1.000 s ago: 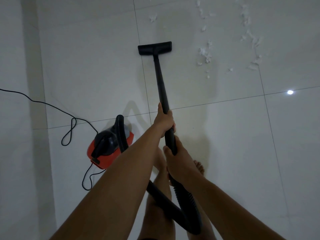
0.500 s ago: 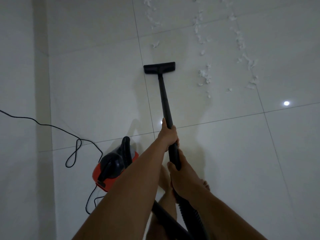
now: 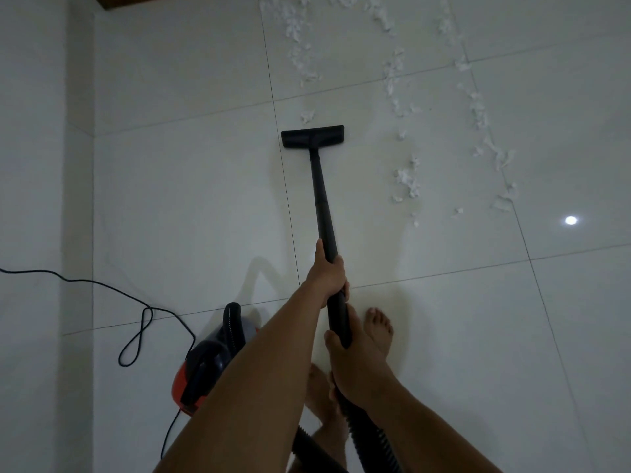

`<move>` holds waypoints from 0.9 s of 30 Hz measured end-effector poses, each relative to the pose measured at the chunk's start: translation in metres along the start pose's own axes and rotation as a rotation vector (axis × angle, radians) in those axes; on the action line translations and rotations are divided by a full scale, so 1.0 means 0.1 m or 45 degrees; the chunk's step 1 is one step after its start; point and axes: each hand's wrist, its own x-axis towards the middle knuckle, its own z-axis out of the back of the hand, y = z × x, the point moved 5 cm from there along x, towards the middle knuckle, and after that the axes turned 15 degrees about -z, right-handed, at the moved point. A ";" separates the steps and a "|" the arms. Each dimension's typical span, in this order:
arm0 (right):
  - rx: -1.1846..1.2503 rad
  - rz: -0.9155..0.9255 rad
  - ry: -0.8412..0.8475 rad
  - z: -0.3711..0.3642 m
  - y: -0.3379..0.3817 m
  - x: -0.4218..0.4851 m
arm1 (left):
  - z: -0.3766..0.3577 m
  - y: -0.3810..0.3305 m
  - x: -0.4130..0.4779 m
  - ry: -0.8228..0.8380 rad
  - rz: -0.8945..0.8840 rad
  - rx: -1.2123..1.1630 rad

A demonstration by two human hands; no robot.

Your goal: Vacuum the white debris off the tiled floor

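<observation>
A black vacuum wand (image 3: 320, 196) runs from my hands forward to a flat black floor nozzle (image 3: 312, 136) lying on the white tiled floor (image 3: 187, 199). My left hand (image 3: 327, 271) grips the wand higher up; my right hand (image 3: 355, 367) grips it lower, where the ribbed hose (image 3: 372, 442) begins. A scrap of white debris (image 3: 306, 116) lies just beyond the nozzle. More white debris lies in trails to the right (image 3: 406, 179) and far right (image 3: 498, 155), and ahead at the top (image 3: 297, 32).
The red and black vacuum canister (image 3: 205, 370) sits on the floor at my lower left, its black power cord (image 3: 136, 336) looping left. My bare feet (image 3: 377, 327) stand beneath the hands. A light reflection (image 3: 571, 220) shows at the right. A white wall (image 3: 34, 165) rises at the left.
The view has tilted up, showing more debris trails ahead. The nozzle has come closer to the lone scrap in front of it. One foot has stepped forward.
</observation>
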 end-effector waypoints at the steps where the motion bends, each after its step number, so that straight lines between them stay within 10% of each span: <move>1: -0.042 0.006 -0.011 0.07 0.10 0.03 | 0.01 -0.06 0.08 -0.006 0.000 -0.009; 27: -0.327 -0.135 -0.068 0.58 0.46 0.44 | -0.08 -0.85 0.28 -0.057 0.097 -0.099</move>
